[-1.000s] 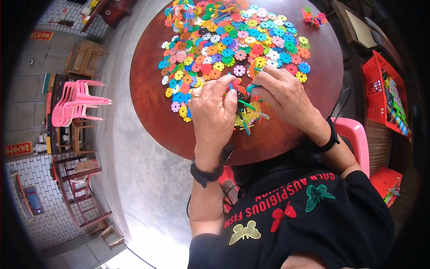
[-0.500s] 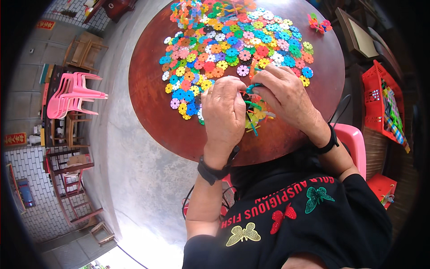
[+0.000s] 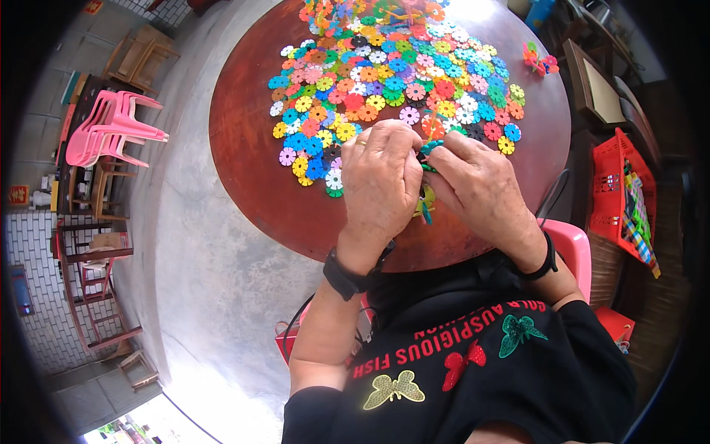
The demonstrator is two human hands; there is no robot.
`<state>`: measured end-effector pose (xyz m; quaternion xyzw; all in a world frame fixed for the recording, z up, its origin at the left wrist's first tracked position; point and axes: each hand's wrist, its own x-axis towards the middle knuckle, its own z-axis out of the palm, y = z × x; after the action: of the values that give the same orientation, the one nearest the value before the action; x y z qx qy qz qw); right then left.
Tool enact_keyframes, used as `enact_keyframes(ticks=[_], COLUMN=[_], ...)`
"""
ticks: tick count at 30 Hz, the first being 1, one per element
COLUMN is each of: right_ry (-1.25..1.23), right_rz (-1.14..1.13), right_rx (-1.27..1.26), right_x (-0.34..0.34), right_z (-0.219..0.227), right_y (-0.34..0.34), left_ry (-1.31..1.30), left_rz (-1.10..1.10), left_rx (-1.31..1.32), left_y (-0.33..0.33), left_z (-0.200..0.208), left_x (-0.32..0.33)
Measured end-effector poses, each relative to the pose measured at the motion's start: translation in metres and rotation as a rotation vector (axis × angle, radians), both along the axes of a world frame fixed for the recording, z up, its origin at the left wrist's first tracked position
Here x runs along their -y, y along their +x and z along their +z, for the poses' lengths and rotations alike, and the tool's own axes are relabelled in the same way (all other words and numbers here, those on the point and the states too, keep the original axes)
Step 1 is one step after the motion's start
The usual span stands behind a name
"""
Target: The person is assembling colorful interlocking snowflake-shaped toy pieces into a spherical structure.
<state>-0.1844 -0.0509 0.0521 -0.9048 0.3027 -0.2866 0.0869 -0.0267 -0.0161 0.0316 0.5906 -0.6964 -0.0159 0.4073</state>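
Near the front edge of the round brown table (image 3: pixel 248 122), my left hand (image 3: pixel 381 181) and my right hand (image 3: pixel 481 181) meet over a small build of interlocking plastic discs (image 3: pixel 427 203). Its green, yellow and orange pieces show between and below my hands; the rest is hidden. My right fingers pinch a teal notched disc (image 3: pixel 430 150) at the build's top. The left fingers are curled against the build, their tips out of sight. Just beyond lie many loose flower-shaped discs (image 3: pixel 355 101) in mixed colours, a pink one (image 3: pixel 409 115) closest.
A small joined disc cluster (image 3: pixel 538 61) sits at the table's far right, and more joined pieces (image 3: pixel 403 15) at the far side. A red plastic basket (image 3: pixel 608 181) stands to the right. Stacked pink stools (image 3: pixel 115 129) are on the left. Part of a pink chair (image 3: pixel 569 248) shows by my right arm.
My hands have come closer together and my right hand has turned, covering more of the build. The view has shifted slightly.
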Motion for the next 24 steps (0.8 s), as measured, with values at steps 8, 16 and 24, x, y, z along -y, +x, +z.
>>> enact_keyframes(ticks=[8,16,24], right_ry=[-0.073,0.039,0.069], right_rz=[0.048,0.06,0.169], right_rx=[-0.029,0.114,0.246], right_x=[0.003,-0.003,-0.014], right_z=[-0.003,-0.015,-0.021], right_y=[-0.002,-0.011,-0.013], left_ry=[0.009,-0.004,0.04], left_rz=[-0.003,-0.002,-0.014], left_rx=[0.023,0.086,-0.073], left_y=[0.001,-0.009,0.011], left_z=[0.001,0.004,-0.003], left_x=[0.002,0.002,0.008])
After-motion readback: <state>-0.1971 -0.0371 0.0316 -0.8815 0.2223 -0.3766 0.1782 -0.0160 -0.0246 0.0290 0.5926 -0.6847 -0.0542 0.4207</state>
